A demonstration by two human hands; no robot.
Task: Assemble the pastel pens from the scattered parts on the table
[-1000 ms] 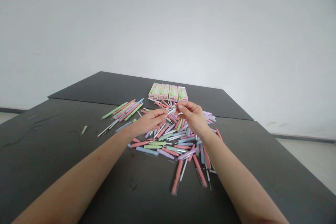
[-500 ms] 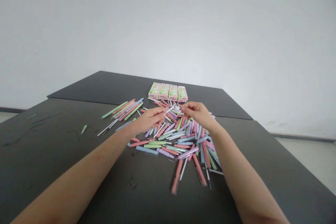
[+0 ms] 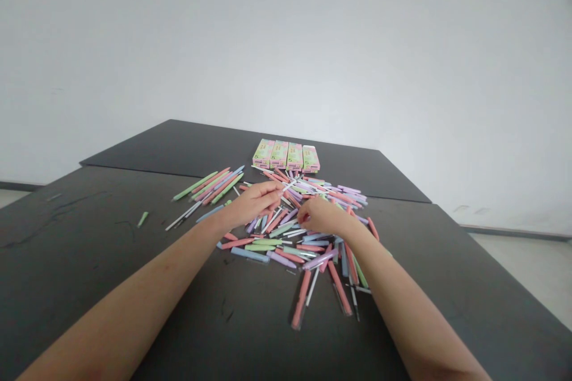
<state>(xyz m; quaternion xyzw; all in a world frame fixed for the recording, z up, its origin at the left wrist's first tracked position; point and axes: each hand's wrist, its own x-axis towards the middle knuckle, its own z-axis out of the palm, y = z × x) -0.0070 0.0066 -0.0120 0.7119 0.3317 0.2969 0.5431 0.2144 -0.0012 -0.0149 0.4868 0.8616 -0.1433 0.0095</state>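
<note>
My left hand [image 3: 258,199] is closed, pinching a thin white pen refill [image 3: 289,184] that points up and to the right over the pile. Lower and to the right, my right hand [image 3: 318,215] is down among the pen parts with its fingers curled; whatever is between the fingertips is hidden. Around both hands spreads a loose heap of pastel pen barrels [image 3: 263,242], white refills and clear-capped pieces in red, green, blue and purple. One purple barrel [image 3: 320,259] lies near the front of the heap.
A bundle of pointed pastel pens [image 3: 210,184] lies left of the heap, with several white refills [image 3: 183,216] in front of it. A short green piece [image 3: 143,219] rests farther left. Several small pink-and-green boxes [image 3: 286,156] stand in a row behind, on the black table [image 3: 187,321].
My right hand has moved down and slightly left, away from the refill and into the pile. My left hand has stayed in place with the refill.
</note>
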